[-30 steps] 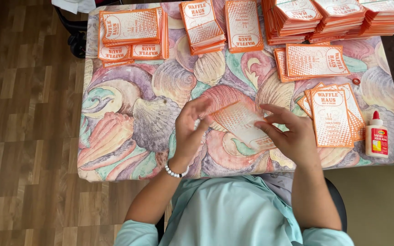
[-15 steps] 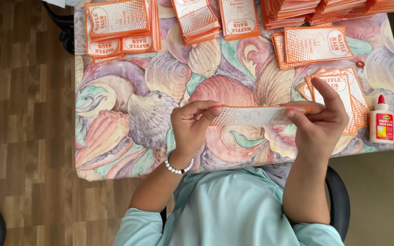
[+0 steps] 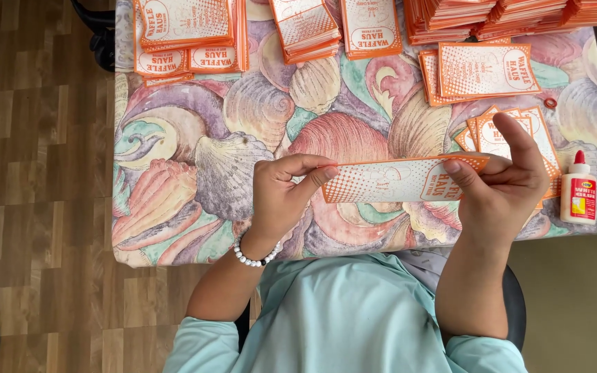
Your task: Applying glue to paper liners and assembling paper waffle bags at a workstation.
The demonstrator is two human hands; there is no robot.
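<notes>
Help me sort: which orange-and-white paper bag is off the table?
The orange-and-white paper bag held between the left hand and right hand; all others lie stacked.

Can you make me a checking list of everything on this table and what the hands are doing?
Surface: table covered by a cloth printed with big seashells.
Job's things: one orange-and-white paper sleeve held up flat between both hands, above the cloth.
Clutter: stacks of the same sleeves along the far edge, loose sleeves on the right, a white glue bottle with a red cap, a small red ring.
Grips: left hand pinches the sleeve's left end; right hand pinches its right end.
Cables: nothing seen.
Surroundings: wooden floor, chair partly visible.
</notes>
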